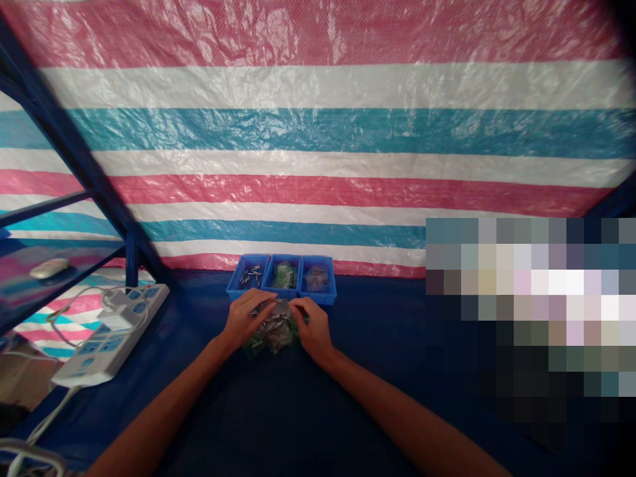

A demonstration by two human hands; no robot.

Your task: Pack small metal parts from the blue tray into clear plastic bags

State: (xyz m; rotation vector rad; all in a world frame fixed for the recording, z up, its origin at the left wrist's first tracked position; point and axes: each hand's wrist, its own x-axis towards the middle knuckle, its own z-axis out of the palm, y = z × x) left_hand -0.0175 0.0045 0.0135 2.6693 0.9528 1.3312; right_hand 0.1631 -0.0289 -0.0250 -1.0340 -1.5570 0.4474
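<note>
My left hand (250,318) and my right hand (313,328) face each other just in front of three blue bins. Thumb and fingertips of each hand come close together at the edges of a small clear plastic bag (282,306), its outline faint. Under and between the hands lies a pile of small clear bags (277,334), some with green in them. Small metal pieces lie in the left bin (240,281). The middle bin (284,291) holds greenish bags, and the right bin (332,290) holds clear bags.
The dark blue table (238,417) spreads around my arms. At left lies a white power strip (97,368) with a plugged-in adapter (118,317) and cables. A blue metal frame (94,179) slants beside it. Striped plastic sheeting (318,132) hangs behind. The right side is pixelated.
</note>
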